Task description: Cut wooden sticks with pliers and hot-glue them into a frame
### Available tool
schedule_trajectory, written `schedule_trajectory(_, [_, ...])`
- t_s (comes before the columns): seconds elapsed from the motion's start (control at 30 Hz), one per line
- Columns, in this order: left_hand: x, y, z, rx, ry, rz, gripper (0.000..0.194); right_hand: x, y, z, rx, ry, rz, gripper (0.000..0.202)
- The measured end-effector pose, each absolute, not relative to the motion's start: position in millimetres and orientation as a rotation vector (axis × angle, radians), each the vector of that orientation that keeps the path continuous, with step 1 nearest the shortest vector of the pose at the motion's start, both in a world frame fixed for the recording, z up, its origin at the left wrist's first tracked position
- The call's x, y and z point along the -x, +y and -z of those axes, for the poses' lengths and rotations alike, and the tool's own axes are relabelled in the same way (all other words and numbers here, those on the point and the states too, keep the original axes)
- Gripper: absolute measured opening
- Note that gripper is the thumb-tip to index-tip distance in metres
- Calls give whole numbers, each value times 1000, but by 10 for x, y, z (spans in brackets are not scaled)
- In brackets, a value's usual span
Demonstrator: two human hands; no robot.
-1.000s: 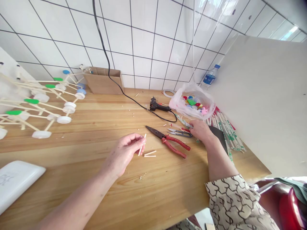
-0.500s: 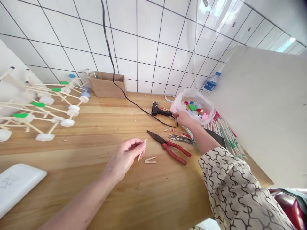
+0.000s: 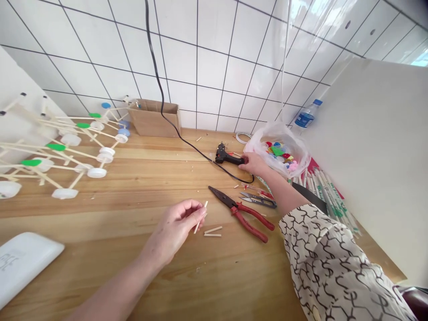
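Between its thumb and fingers, my left hand pinches a short pale stick above the wooden table. Two more short sticks lie just right of it. Farther back, my right hand has its fingers closed round the handle end of a black glue gun, which rests on the table with its nozzle end to the left. Red-handled pliers lie between my hands, and small grey snips are beside them.
A plastic bag of coloured caps stands behind my right hand, near a water bottle. Wrapped sticks are at right. A cardboard box, a stick-and-cap frame and a white case are at left. A black cable crosses the table.
My right hand has closed on the glue gun's handle, where before it only reached to its end. My left hand keeps its pinch on the stick. The view has shifted slightly.
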State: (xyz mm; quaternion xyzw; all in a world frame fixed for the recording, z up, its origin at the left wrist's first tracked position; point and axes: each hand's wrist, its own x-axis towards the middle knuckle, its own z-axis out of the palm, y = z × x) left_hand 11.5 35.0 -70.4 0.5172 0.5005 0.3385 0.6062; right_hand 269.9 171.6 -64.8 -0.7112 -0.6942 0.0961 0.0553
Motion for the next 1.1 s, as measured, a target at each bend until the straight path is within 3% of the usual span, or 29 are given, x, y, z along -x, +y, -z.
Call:
schedule_trajectory(0.33, [-89,350,691,-1211,1154,-770,27,-2441,1846,495,2093,-2155,-298,23])
schedule_trajectory(0.6, [-93,364,716,-1215,1167,-745,28,-2741,1941,510,2313,-2071,-229,14])
schedule_trajectory(1.1, [-98,358,725,-1213,1164,-745,27,-2603,2091,681,2614,-1888,-171,32])
